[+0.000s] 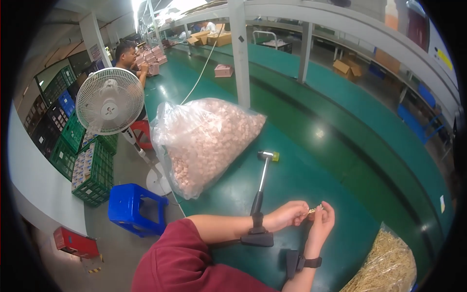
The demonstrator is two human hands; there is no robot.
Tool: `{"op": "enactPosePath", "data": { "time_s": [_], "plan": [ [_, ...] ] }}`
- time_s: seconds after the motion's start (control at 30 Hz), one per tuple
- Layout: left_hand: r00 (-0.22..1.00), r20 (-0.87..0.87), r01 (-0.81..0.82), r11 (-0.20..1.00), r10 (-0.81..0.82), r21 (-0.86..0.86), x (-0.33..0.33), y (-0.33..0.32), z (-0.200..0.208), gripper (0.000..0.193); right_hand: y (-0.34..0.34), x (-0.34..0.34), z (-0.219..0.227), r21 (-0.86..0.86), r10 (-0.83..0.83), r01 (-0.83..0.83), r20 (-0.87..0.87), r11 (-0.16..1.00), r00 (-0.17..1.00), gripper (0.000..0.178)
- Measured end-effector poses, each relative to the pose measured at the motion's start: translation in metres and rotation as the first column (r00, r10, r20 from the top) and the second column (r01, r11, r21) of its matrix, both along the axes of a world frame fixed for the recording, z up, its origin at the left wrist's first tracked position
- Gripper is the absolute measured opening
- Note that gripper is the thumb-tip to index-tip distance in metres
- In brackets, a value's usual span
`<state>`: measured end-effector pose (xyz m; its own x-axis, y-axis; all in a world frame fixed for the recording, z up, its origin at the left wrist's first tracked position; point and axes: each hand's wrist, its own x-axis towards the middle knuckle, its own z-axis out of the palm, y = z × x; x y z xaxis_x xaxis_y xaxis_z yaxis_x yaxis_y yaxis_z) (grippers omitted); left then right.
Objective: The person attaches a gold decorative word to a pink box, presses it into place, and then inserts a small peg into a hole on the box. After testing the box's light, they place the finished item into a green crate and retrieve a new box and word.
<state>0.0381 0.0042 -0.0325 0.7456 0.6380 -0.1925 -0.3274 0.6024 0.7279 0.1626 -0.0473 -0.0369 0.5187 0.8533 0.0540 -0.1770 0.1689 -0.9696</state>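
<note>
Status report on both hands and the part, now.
Left hand and right hand together above the green table, both pinching a small gold part. Hammer just behind the left hand, bag of pink pieces beyond. Nothing between the hands.

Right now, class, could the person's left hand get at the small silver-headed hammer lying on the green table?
Probably yes: the hammer lies just beyond the left hand with bare table between, though that hand is pinching a small gold part.

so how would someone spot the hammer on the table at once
On the long green table, look just right of the big clear bag of pinkish pieces. The hammer lies there, head away from the hands, the only tool with a shiny metal shaft and black grip.
</note>
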Motion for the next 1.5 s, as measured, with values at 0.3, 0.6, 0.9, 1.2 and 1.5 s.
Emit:
{"op": "enactPosePath", "data": {
  "time_s": [0.3,0.6,0.9,1.2,1.5],
  "plan": [
    [0.993,-0.120,0.041,0.979,-0.017,0.198,-0.001,0.001,0.005,0.011,0.006,0.002,-0.004,-0.011,0.013,-0.012,0.048,1.000,0.999,0.021],
    [0.986,-0.164,0.020,0.970,0.021,0.243,0.002,-0.003,0.007,0.013,0.003,0.001,0.004,-0.024,0.019,-0.020,-0.054,1.000,0.998,0.020],
    [0.984,-0.176,0.020,0.954,0.035,0.298,0.004,-0.001,0.001,0.014,0.006,-0.001,0.004,-0.001,0.058,-0.058,-0.017,0.998,0.998,0.018],
    [0.982,-0.189,0.022,0.962,0.031,0.273,0.002,-0.004,0.007,0.012,0.004,0.000,0.001,0.005,0.034,-0.034,-0.006,0.999,0.999,0.012],
    [0.988,-0.155,0.014,0.978,0.019,0.209,0.000,0.001,0.000,0.025,0.003,-0.001,0.004,-0.006,-0.075,0.074,-0.103,0.997,0.992,0.019]
  ]
}}
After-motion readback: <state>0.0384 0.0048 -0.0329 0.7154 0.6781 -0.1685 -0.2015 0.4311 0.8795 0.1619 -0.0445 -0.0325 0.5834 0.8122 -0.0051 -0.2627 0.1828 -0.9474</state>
